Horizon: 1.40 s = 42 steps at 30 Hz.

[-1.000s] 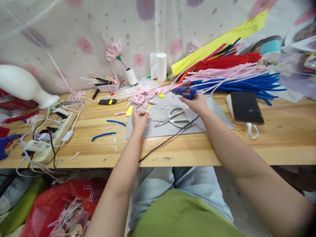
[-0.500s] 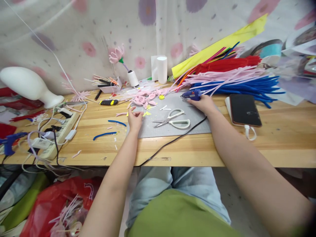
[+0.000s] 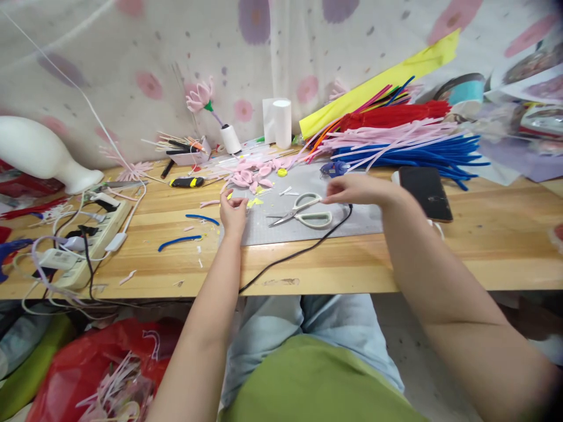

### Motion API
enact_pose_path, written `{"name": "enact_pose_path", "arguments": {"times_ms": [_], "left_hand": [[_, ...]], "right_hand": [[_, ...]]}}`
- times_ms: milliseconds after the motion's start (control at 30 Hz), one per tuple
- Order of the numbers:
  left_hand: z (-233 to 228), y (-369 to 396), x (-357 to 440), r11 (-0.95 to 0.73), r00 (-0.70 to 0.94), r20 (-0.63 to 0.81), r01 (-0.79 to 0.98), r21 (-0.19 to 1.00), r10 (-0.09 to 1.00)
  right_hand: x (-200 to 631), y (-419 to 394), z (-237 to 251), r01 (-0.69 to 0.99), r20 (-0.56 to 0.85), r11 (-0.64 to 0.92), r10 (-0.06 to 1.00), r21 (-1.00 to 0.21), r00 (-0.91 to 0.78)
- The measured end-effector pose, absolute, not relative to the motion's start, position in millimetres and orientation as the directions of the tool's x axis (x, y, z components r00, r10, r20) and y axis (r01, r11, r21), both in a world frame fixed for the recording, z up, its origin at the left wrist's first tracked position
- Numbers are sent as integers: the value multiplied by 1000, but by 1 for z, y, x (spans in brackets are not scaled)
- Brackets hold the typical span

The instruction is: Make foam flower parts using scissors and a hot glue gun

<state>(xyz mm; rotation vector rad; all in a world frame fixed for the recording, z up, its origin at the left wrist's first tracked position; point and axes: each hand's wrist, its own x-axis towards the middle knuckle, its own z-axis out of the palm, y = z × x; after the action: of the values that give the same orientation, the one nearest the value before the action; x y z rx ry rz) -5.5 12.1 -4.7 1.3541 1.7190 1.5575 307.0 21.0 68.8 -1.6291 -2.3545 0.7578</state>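
My left hand (image 3: 233,212) rests at the left edge of the grey cutting mat (image 3: 281,228), fingertips pinched on a small yellow piece (image 3: 254,201). My right hand (image 3: 352,189) hovers over the mat just right of the white-handled scissors (image 3: 303,214), fingers loosely curled and holding nothing. The blue glue gun (image 3: 335,169) lies on the mat's far edge behind that hand, its black cord (image 3: 299,253) trailing over the table front. Pink petal pieces (image 3: 253,174) lie in a heap beyond the mat.
Bundles of pink, blue and red pipe cleaners (image 3: 404,140) fill the back right. A black phone (image 3: 424,185) lies right of the mat. A power strip (image 3: 88,240) with cables sits at left, a yellow-black knife (image 3: 187,182) and blue pipe-cleaner bits (image 3: 180,240) nearby.
My right hand set the glue gun down at the mat's far edge and drew back toward the scissors. My left hand picked at the small yellow piece.
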Motion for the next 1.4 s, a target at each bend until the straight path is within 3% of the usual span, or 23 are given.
{"name": "enact_pose_path", "arguments": {"times_ms": [67,133,267,367,500,800,1033,1400], "left_hand": [[-5,12,-3,-136,-397,289,371,919,871],[-5,11,-2,-138,-382,293,385,913,876],[-3,7,-1,-111,-371,278,413,904,886],[0,4,-1,-105,-364,273,419,902,891],[1,4,-1,-115,-354,279,420,900,893],[1,1,6,-199,-189,314,458,866,931],[3,-5,17,-212,-25,282,596,774,959],[4,-6,18,-186,-5,251,656,731,968]], "right_hand": [[264,25,60,712,-51,328,889,-621,-454],[218,33,47,700,-18,288,918,-653,-395],[152,50,25,785,15,226,964,-576,-267],[133,55,19,821,30,248,962,-514,-273],[131,54,19,823,30,282,951,-493,-307],[180,48,16,577,67,244,948,-780,-310],[189,33,10,600,155,361,917,-714,-368],[185,31,10,555,180,434,873,-710,-454]]}}
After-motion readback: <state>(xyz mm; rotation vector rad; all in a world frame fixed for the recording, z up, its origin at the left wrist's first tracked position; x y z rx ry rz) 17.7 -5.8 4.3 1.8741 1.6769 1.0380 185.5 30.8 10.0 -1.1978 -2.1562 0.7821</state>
